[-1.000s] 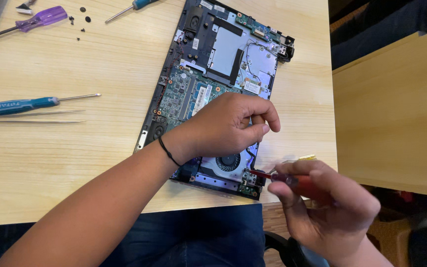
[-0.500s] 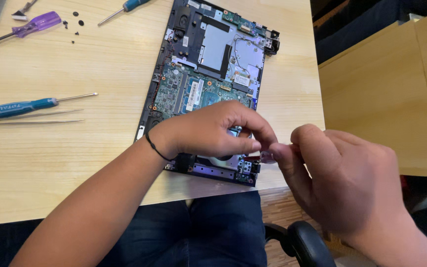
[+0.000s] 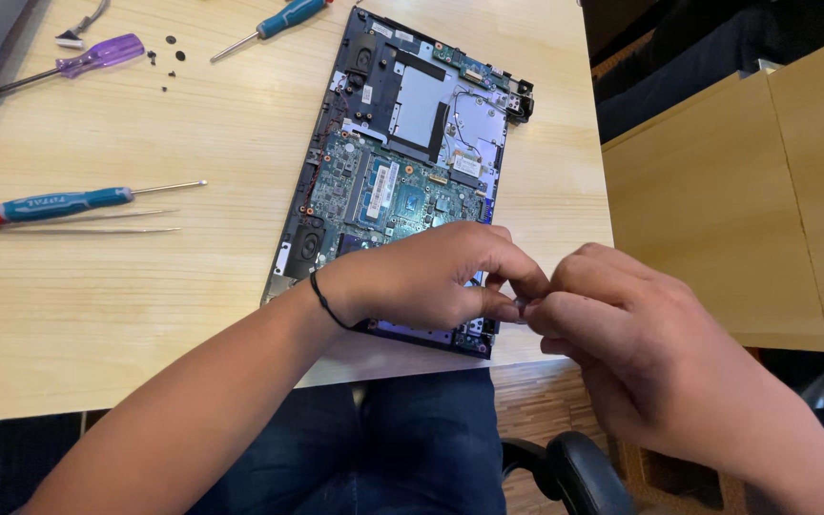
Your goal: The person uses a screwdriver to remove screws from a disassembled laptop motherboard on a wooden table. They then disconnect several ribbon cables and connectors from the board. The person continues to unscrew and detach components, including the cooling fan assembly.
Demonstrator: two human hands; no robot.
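An opened laptop base [image 3: 402, 181] lies on the light wooden table [image 3: 145, 315], its green circuit board and metal plates bared. My left hand [image 3: 422, 277], with a black band at the wrist, rests over the laptop's near end. My right hand [image 3: 622, 324] is just off the table's right edge. Their fingertips meet over the laptop's near right corner and pinch a small grey item [image 3: 522, 305] between them. It is too hidden to identify.
A blue-handled screwdriver [image 3: 59, 203] and thin tweezers [image 3: 69, 229] lie at the left. Farther back are a purple screwdriver [image 3: 97, 55], a teal one [image 3: 278, 19] and several loose black screws [image 3: 169, 57]. A wooden cabinet [image 3: 736, 191] stands at the right, a chair arm [image 3: 574, 467] below.
My right hand, which held a red-and-yellow tool a second ago, has come up and left to meet my left hand's fingertips. The tool is no longer in sight.
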